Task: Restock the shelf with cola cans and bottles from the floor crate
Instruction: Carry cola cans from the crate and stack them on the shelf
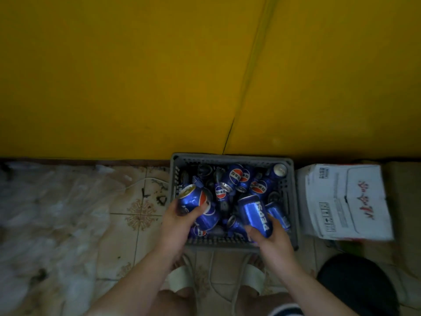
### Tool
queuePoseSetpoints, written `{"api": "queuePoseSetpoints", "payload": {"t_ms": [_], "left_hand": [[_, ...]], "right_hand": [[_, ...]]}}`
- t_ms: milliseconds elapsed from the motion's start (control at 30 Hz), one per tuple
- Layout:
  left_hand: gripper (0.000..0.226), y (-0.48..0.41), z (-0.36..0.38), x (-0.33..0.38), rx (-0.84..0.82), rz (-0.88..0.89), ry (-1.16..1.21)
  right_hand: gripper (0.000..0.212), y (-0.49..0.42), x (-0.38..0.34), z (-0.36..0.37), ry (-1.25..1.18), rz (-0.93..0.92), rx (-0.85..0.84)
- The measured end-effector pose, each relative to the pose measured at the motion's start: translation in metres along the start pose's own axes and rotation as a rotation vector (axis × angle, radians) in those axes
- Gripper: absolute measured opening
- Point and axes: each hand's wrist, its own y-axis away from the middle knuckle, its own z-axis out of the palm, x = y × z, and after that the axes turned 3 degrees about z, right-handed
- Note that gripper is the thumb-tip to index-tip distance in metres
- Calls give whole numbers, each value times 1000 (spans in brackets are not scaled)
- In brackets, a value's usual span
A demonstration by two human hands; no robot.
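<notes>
The step in hand is the pickup from the crate [230, 157], which stands on the tiled floor [136, 215] against a yellow panel [136, 76]. A white carton [341, 201] sits just beside it on the right, and a plastic sheet [45, 201] lies to the left.

The left hand [180, 220] grips the left can [192, 199], tilted with its top toward the panel. The right hand [271, 238] holds the right can [254, 213] by its lower end, logo up. Both are over the crate, above the loose cans [234, 176] heaped inside. Dark shapes among them may be bottles, though that cannot be told.

The shelf is not in view. The next move probably calls for raising both cans clear of the rim, turning them upright and carrying them to it. Much stock remains, so the task looks far from done.
</notes>
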Motion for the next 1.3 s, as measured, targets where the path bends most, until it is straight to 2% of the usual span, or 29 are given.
{"api": "queuePoseSetpoints", "payload": {"t_ms": [67, 133, 200, 400, 567, 700, 833, 933, 1067, 1167, 1300], "left_hand": [[50, 35, -13, 34, -48, 16, 41], [46, 71, -24, 64, -125, 15, 67], [55, 109, -36, 96, -188, 29, 90], [65, 233, -77, 197, -284, 104, 220], [78, 324, -113, 268, -360, 210, 286], [75, 371, -127, 302, -381, 256, 385], [58, 405, -137, 319, -437, 196, 520], [60, 415, -139, 320, -399, 193, 519], [60, 421, -134, 315, -275, 218, 488], [60, 425, -129, 312, -223, 201, 534], [62, 430, -120, 311, -147, 280, 497]], "right_hand": [[52, 38, -26, -10, -102, 6, -16], [51, 80, -55, -22, -155, -13, -36], [51, 124, -87, -34, -216, -52, -52], [86, 263, -180, -70, -333, -194, -159], [71, 356, -234, -82, -495, -316, -380], [78, 410, -260, -92, -610, -391, -675], [72, 439, -274, -91, -699, -421, -814], [75, 450, -280, -84, -715, -437, -843], [93, 449, -285, -87, -723, -414, -851], [105, 444, -286, -94, -739, -353, -818], [115, 432, -298, -93, -665, -312, -751]]}}
